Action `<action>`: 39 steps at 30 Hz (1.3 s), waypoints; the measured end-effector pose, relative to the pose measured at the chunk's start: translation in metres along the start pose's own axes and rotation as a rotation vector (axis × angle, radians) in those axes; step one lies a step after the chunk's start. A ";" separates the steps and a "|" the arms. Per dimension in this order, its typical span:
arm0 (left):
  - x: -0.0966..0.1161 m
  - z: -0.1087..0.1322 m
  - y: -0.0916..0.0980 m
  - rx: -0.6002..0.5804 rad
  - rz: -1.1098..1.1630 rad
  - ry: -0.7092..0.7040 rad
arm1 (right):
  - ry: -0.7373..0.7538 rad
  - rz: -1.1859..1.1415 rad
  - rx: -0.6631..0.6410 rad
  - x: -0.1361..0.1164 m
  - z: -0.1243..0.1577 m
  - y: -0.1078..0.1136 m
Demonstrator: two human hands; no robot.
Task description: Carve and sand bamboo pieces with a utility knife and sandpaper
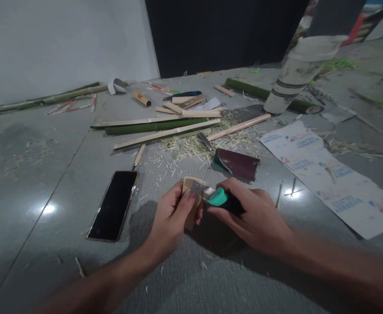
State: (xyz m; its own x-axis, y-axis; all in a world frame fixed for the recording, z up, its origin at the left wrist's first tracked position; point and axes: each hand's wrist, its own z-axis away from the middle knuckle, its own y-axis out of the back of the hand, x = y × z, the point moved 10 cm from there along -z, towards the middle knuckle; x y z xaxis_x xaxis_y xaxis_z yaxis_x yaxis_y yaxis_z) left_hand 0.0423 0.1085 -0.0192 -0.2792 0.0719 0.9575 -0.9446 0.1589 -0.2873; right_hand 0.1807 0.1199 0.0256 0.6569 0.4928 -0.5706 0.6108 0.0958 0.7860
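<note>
My left hand [173, 213] is closed round a short flat piece of pale bamboo [189, 222], held upright above the floor. In my right hand [260, 213] is a utility knife [218, 197] with a teal and black handle. Its metal blade end lies against the upper part of the bamboo piece, near my left thumb. My fingers cover part of the bamboo and most of the knife handle. Just beyond my hands lies a curled sheet of dark red sandpaper [240, 165]. A dark smartphone [113, 207] rests on the floor left of my left hand.
Split bamboo strips [168, 133] and a hammer [237, 128] lie among shavings [185, 148] ahead. A tall, dirty white cup [292, 76] stands at the back right, beside a green bamboo pole [253, 90]. Printed white paper [335, 179] lies on the right.
</note>
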 end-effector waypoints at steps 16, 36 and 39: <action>-0.013 0.000 0.002 -0.021 0.070 0.075 | -0.005 -0.023 -0.028 0.001 -0.001 -0.003; 0.033 0.010 0.004 -0.037 0.030 -0.217 | 0.244 -0.102 0.027 -0.016 0.003 0.008; 0.035 0.013 0.000 -0.095 -0.046 -0.242 | 0.331 -0.143 -0.046 -0.025 0.008 0.001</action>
State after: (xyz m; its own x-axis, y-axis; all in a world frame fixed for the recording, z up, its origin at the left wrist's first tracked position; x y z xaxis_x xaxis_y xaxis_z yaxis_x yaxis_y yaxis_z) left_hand 0.0305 0.0984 0.0146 -0.2807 -0.1737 0.9440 -0.9400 0.2487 -0.2337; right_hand 0.1683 0.1005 0.0391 0.3835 0.7241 -0.5732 0.6607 0.2186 0.7181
